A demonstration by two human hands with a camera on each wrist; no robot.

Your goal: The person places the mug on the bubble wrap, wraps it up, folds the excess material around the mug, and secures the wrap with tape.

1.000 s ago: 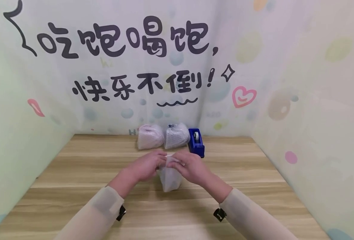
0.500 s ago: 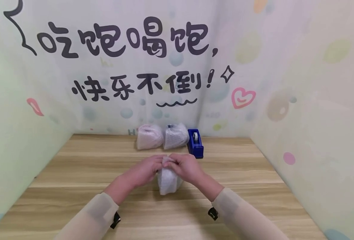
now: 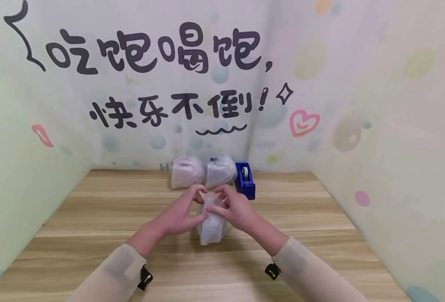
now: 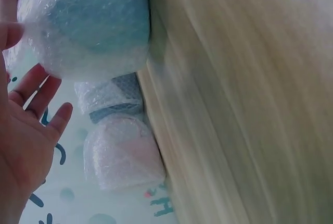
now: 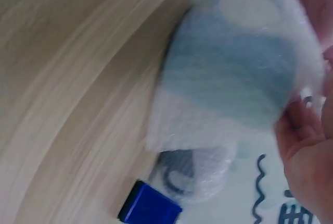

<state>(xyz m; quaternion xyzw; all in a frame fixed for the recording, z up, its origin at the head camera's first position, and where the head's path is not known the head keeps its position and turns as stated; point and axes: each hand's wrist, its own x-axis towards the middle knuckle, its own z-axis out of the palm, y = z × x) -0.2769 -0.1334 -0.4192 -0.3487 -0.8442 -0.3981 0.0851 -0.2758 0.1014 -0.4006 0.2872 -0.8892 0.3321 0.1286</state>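
A light blue mug (image 5: 229,67) stands wrapped in bubble wrap (image 3: 212,228) on the wooden table, its handle showing through in the right wrist view. My left hand (image 3: 177,216) is at the left of the wrap's gathered top, thumb on the near side and bent fingers over the far side. In the left wrist view, its lower fingers (image 4: 44,96) spread just beside the wrapping. From the right, my right hand (image 3: 241,209) pinches the top of the wrap, thumb toward me and fingers behind.
Two more bubble-wrapped bundles, one pinkish (image 3: 187,173) and one greyish (image 3: 221,171), stand by the back wall. Right of them is a blue tape dispenser (image 3: 245,181) with a roll in it. Printed wall sheets (image 3: 358,105) enclose the wooden table (image 3: 309,251) at the back and sides.
Both hands have loosened from close over the top, with thumbs and forefingers now spread wider apart. The wrapped mug has shifted slightly toward me since a second ago.
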